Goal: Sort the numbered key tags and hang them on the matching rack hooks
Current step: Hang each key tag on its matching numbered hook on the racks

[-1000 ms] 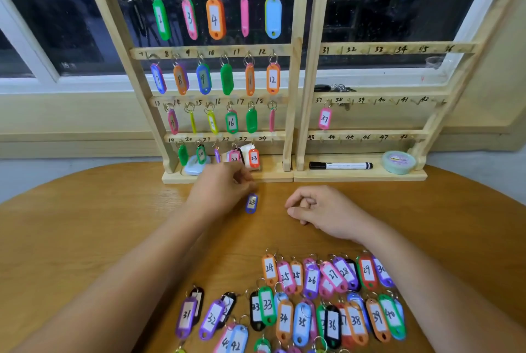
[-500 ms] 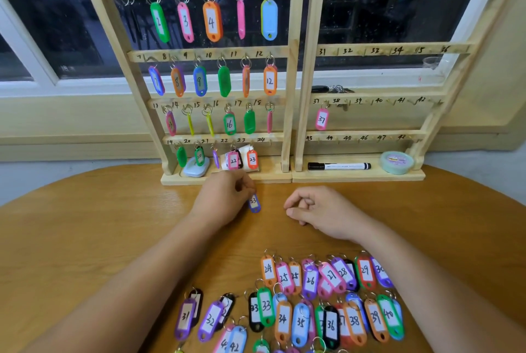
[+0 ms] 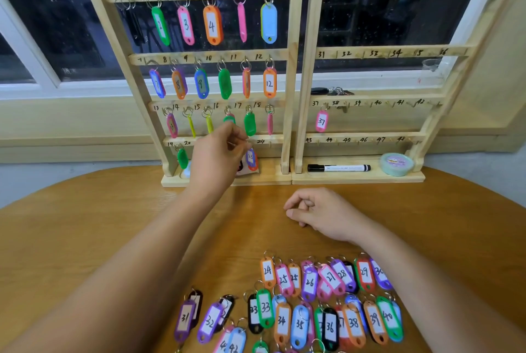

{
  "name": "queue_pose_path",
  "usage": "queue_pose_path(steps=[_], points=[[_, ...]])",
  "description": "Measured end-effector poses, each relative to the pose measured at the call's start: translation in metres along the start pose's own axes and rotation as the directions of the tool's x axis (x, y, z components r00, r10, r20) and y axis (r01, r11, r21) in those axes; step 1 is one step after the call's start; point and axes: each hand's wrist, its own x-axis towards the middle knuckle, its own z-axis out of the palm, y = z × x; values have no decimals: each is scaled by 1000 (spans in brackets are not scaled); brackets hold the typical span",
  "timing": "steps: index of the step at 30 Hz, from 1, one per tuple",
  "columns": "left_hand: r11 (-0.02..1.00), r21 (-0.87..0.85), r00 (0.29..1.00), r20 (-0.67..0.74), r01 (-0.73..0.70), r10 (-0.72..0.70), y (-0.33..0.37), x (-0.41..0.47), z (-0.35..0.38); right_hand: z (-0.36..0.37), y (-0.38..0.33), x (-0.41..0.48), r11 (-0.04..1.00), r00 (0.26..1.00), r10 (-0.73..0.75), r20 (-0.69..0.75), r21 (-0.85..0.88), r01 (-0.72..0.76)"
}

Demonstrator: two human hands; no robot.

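Observation:
My left hand [image 3: 219, 153] is raised to the bottom rail of the left wooden rack [image 3: 290, 68], pinching the ring of a blue tag marked 23 [image 3: 250, 157], which dangles just left of the 24 mark, in front of an orange tag. My right hand [image 3: 318, 214] rests on the table in a loose fist, holding nothing. Several numbered tags lie near me: tag 24 [image 3: 267, 272] leads one row and tag 31 [image 3: 185, 320] another. The right rack [image 3: 310, 68] carries only pink tag 37 [image 3: 321, 121].
The racks stand at the far edge of the round wooden table [image 3: 85, 239], against a window. A black marker [image 3: 338, 167] and a green tape roll [image 3: 396, 164] lie on the right rack's base. Keys [image 3: 331, 91] sit on the sill behind.
My left hand has lifted the blue 23 tag off the table and carried it up to the bottom rail of the left rack. My right hand has stayed put.

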Motion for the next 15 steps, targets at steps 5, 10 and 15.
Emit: queue_pose_path(steps=[5,10,15], points=[[999,29,1000,-22,-22,23,0,2,3,-1,-2,-1,1000,1000,-1,1,-2,1],[993,77,993,-60,-93,97,0,-7,-4,-2,-5,-3,1000,1000,6,15,-19,-6],[996,65,989,137,-57,48,-6,-46,-16,0,-12,-5,996,997,9,75,-84,-3]])
